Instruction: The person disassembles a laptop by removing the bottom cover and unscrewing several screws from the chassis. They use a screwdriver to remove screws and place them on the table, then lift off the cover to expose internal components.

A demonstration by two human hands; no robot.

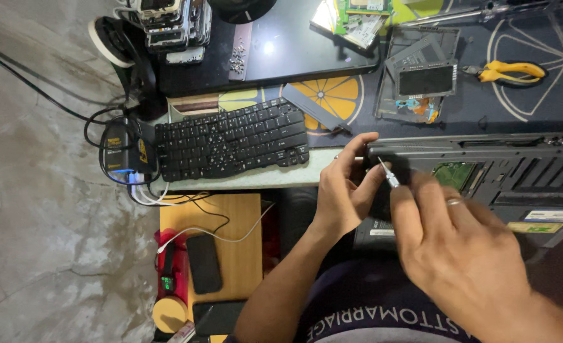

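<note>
left hand (344, 190) steadying upturned laptop (484, 174), right hand (459, 248) holding, apparently, a small screwdriver (388, 173)

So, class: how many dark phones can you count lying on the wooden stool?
2. One phone lies mid-stool beside the white cable; the other phone sits at the stool's near edge, partly cut off. More may be hidden below the frame.

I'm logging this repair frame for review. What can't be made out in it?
- Screwdriver handle, head view: hidden inside the right hand.
- The screw under its tip: too small, shadowed by the left hand.
- Laptop base: right side cut off by the frame edge, near part covered by the right hand.
- Small screws by the black tablet: too small to count.
</note>
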